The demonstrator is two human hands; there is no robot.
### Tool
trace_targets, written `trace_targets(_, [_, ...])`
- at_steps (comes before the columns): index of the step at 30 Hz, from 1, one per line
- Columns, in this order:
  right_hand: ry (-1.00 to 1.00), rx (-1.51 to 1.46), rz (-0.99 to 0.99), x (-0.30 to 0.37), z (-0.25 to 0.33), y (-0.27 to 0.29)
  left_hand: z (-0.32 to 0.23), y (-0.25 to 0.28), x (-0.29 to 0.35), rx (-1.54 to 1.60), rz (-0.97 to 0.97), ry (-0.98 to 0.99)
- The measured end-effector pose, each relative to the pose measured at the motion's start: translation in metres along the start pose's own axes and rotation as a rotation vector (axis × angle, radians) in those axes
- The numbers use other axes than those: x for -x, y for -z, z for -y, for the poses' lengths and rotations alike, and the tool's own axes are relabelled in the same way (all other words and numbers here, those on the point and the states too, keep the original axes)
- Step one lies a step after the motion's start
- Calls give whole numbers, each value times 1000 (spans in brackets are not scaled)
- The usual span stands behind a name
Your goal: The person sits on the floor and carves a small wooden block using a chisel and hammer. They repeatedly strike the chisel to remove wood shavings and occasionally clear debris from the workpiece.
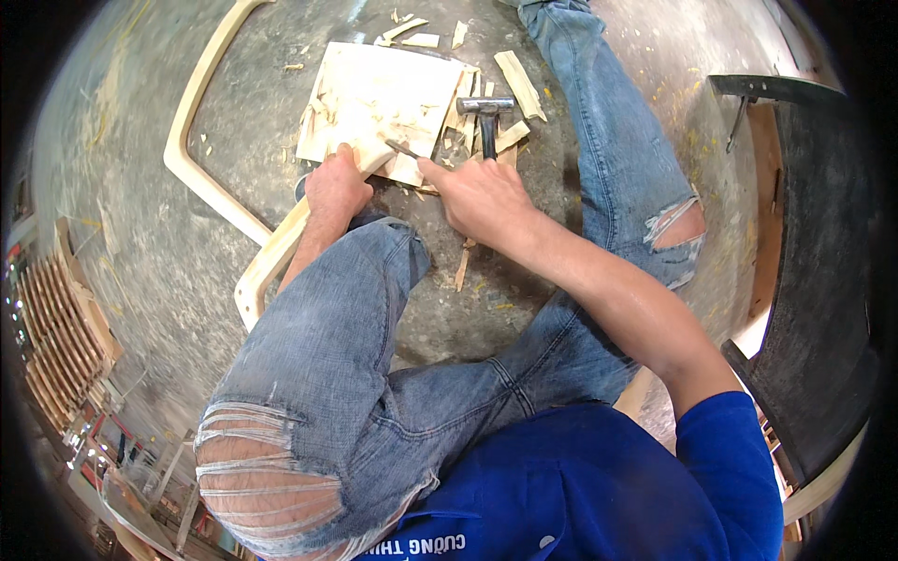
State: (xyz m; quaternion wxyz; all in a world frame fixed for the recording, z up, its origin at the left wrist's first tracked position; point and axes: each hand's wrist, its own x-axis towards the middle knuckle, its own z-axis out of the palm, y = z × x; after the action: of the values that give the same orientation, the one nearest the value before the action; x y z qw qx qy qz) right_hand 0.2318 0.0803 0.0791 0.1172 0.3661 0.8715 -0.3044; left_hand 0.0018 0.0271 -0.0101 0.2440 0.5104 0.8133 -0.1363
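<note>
A pale, bent wooden frame piece [271, 254] runs up along my left leg, its far end resting on a light square board [383, 79]. My left hand [339, 190] is closed around this piece near that end. My right hand [485, 201] comes from the right, fingers curled around a chisel [403, 149]. The thin metal blade points left and meets the end of the wooden piece; the handle is hidden by my fingers. Just beyond my right hand is a hammer [485, 106] with a metal head; its dark handle passes out of sight behind the hand.
Offcuts [520, 86] and shavings lie around the board on the grey floor [458, 327]. A second bent wooden frame [180, 140] lies to the left. Farther left is a stack of wooden slats [58, 327]. A large black curved panel [814, 280] stands at the right.
</note>
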Motion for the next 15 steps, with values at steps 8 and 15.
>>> trace_targets(8, [12, 8, 18, -11, 4, -3, 0, 2, -1, -54, 26, 33])
trace_targets(15, [21, 27, 14, 0, 0, -8, -6, 2, 0, -35, 30, 35])
